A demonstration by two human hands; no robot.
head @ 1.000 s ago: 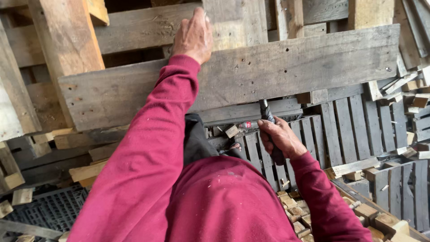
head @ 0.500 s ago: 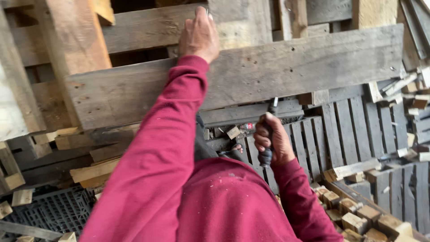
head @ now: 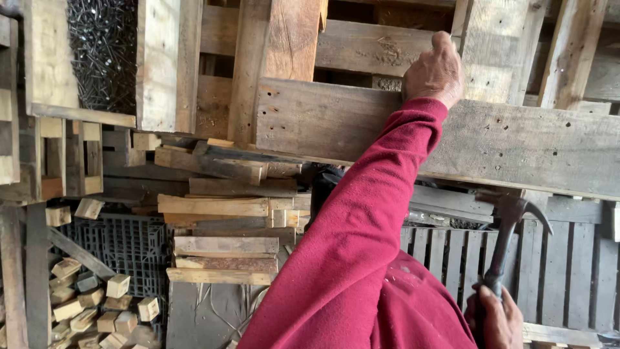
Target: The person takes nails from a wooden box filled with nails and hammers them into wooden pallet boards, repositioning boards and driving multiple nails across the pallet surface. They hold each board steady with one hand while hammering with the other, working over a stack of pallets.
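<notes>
My left hand (head: pixel 436 70) grips the top edge of a long weathered wooden plank (head: pixel 336 123) that stands on edge across a pallet. The red sleeve of that arm runs down across the middle of the view. At the lower right, my right hand (head: pixel 496 318) is closed around the handle of a claw hammer (head: pixel 510 226). The hammer's head points up, just under the plank's lower edge. Nail holes dot the plank's face.
Stacked boards (head: pixel 223 258) and short planks lie below the plank at the centre. Small wood blocks (head: pixel 90 304) are heaped at the lower left beside a black plastic grid pallet (head: pixel 123 242). A tray of dark nails (head: pixel 103 52) sits at the upper left. Slatted pallet boards (head: pixel 568 271) fill the lower right.
The view has swung left and come closer. My right hand has raised the hammer so its head sits just below the plank. My left hand keeps its hold on the plank's top edge.
</notes>
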